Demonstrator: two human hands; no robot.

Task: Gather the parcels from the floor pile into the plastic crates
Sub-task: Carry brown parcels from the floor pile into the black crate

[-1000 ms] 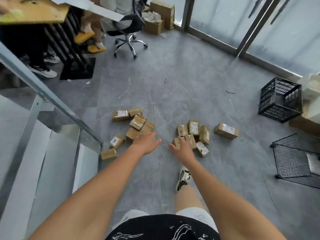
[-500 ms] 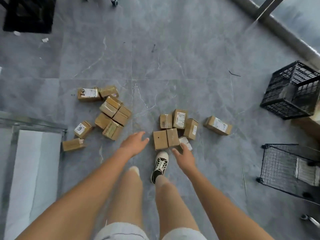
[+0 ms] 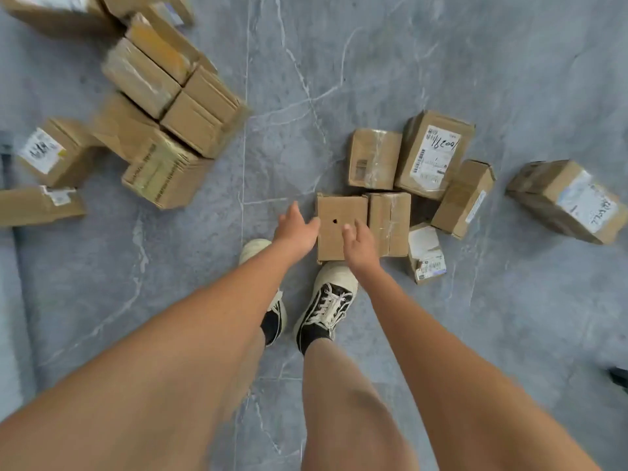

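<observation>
Brown cardboard parcels lie in two clusters on the grey floor. The nearest is a square parcel with a small dark hole (image 3: 334,215), just ahead of my shoes. My left hand (image 3: 295,229) is open at its left edge, fingers apart. My right hand (image 3: 359,244) hovers open over its near right corner; I cannot tell whether it touches. Behind it lie a taped parcel (image 3: 390,222), a labelled parcel (image 3: 435,154) and several more. The left cluster (image 3: 170,107) sits farther off. No crate shows.
A lone labelled parcel (image 3: 571,202) lies at the far right. My two shoes (image 3: 326,300) stand right behind the square parcel. The grey marbled floor (image 3: 373,62) stretches between the clusters. A dark object (image 3: 620,377) pokes in at the right edge.
The view has dropped much closer to the floor and the crates have left the frame. Both hands have moved in together onto the square parcel from either side.
</observation>
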